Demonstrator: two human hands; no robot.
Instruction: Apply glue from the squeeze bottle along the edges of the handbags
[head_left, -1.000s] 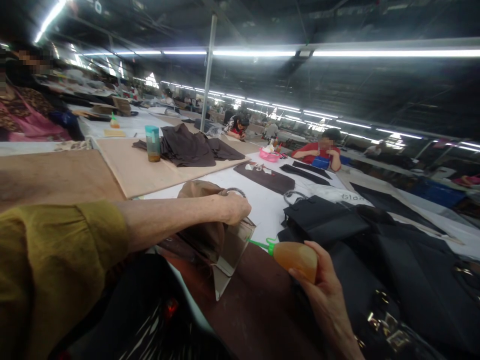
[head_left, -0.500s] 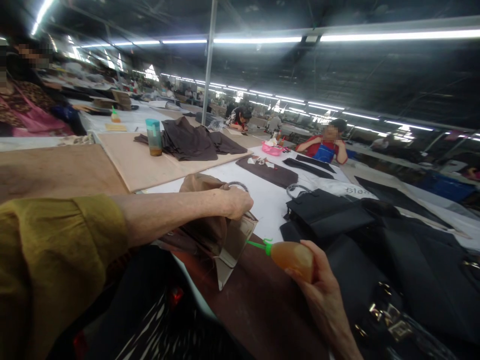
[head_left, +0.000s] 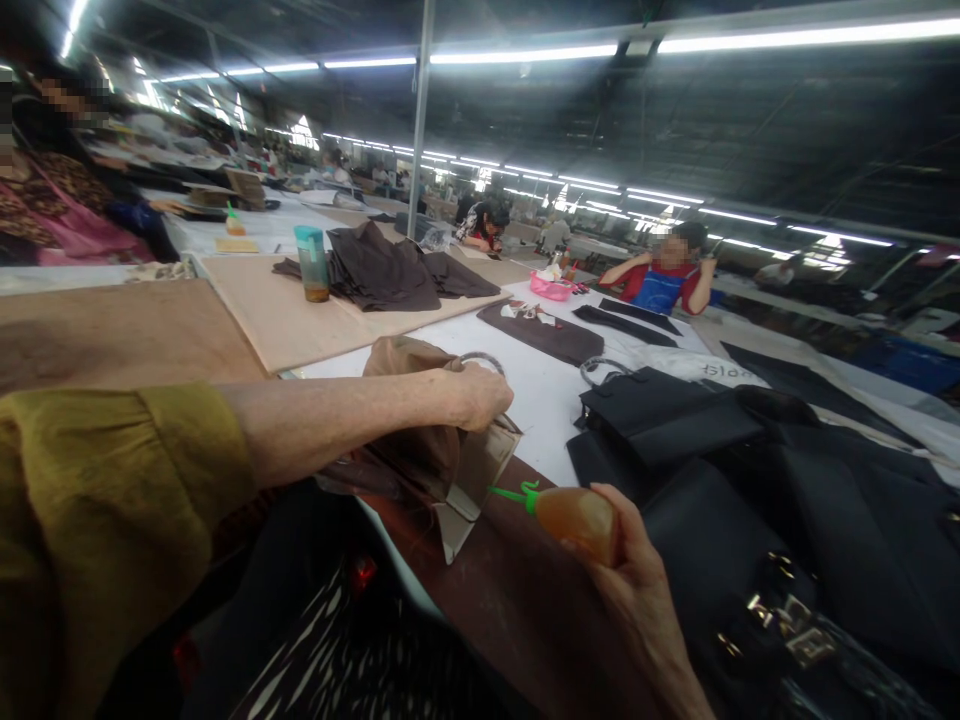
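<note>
My left hand (head_left: 480, 396) is closed on the upper edge of a brown bag (head_left: 411, 440), whose grey-beige panel (head_left: 480, 470) faces right; the fingertips are hidden behind the hand. A round handle (head_left: 484, 358) arches just behind it. In my right hand (head_left: 630, 555) is a squeeze bottle (head_left: 576, 520) of amber liquid, tipped on its side. Its thin green nozzle (head_left: 510, 492) points left at the panel's edge; whether it touches cannot be made out. Under both lies a dark brown sheet (head_left: 517, 600).
Black bags (head_left: 675, 420) with metal fittings (head_left: 802, 630) pile up on the right. Beyond stand a teal-lidded bottle (head_left: 311, 265), dark brown pieces (head_left: 382, 270) and a pink basket (head_left: 551, 287). A person in a blue apron (head_left: 656, 288) sits across; another person (head_left: 60, 200) is at far left.
The squeeze bottle and my right hand have shifted slightly left, bringing the nozzle further over the panel. My left hand keeps its hold. The whole view has tilted a little.
</note>
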